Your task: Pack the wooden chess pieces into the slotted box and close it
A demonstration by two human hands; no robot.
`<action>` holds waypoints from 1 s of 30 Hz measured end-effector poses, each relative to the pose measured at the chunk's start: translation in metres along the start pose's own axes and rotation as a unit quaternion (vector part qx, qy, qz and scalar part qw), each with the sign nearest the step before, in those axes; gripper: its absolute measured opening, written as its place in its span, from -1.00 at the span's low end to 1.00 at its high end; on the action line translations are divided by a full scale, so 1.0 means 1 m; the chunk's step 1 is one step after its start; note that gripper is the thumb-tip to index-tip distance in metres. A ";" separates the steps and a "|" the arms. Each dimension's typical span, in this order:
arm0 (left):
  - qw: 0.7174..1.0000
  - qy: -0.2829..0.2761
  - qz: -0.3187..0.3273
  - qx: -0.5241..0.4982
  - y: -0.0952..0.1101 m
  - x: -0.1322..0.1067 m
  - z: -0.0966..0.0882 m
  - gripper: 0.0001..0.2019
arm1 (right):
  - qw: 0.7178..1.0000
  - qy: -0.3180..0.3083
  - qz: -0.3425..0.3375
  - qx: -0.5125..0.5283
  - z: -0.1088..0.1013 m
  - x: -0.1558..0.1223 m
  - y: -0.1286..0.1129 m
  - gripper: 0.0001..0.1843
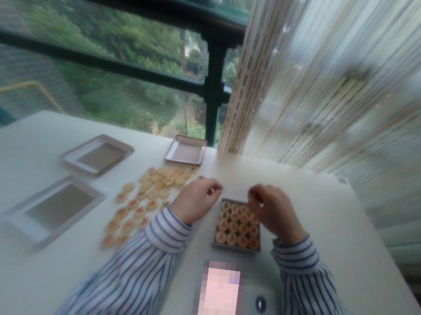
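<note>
A small square box lies just ahead of me, filled with rows of round wooden Chinese chess pieces, mostly red-marked with a few black ones at its far left. My right hand hangs over the box's far right corner, its fingers curled into a pinch that partly covers the pieces there. Left of the box, my left hand is also pinched, apart from it. Whatever either pinch holds, if anything, is hidden. Loose Chinese chess pieces spread over the table beyond and beside my left forearm, some red-marked, others blank side up.
Three shallow trays lie on the white table: a near-left tray, a far-left tray and a small back tray. A dark shiny oval rests near my right sleeve, beside a pixelated patch. Railing and strip curtain stand behind.
</note>
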State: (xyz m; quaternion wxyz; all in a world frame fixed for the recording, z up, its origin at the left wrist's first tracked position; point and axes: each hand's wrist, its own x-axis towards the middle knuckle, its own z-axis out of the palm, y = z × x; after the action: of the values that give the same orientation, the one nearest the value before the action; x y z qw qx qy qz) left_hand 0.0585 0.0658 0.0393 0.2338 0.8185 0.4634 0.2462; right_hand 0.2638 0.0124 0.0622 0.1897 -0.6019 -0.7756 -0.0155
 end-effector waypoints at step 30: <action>0.984 0.166 -0.043 -0.041 0.010 -0.050 -0.035 -0.74 | 0.998 0.040 -0.041 0.033 -0.012 -0.004 -0.008 -0.85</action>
State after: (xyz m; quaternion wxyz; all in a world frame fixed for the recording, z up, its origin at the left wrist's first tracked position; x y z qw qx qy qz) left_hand 0.0211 0.0227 0.0632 0.1976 0.7354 0.5200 0.3870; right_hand 0.2604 0.0035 0.0732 0.2396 -0.5622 -0.7913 -0.0219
